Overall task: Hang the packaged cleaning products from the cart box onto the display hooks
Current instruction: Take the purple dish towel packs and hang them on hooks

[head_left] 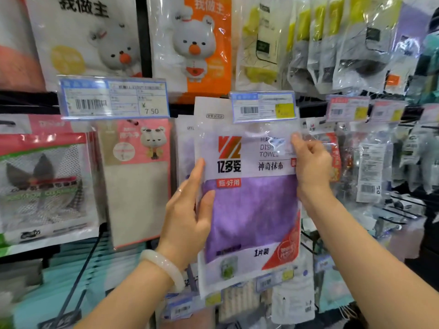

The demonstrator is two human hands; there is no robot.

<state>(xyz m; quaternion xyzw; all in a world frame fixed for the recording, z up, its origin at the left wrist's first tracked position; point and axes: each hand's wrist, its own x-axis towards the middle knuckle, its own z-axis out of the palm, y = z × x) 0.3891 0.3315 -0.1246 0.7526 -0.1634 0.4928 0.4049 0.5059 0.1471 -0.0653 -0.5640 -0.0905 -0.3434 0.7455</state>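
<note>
Head view — the left hand (190, 210) grips the purple towel pack (249, 205) by its left edge, thumb on the front. The right hand (311, 162) pinches its upper right edge. The pack is upright against the display, its top just under a price tag (263, 106).

Two hands, left hand (190, 210) and right hand (311, 162), hold one purple dish towel pack (249, 210). Two bear bags: white bag (90, 36), orange bag (194, 43). One bracelet (164, 267).

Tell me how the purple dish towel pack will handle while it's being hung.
The purple dish towel pack is probably floppy: a flat pouch, gripped at both edges by the left hand and right hand. Likely light, holding one thin cloth. Its glossy film may be slippery.
</note>
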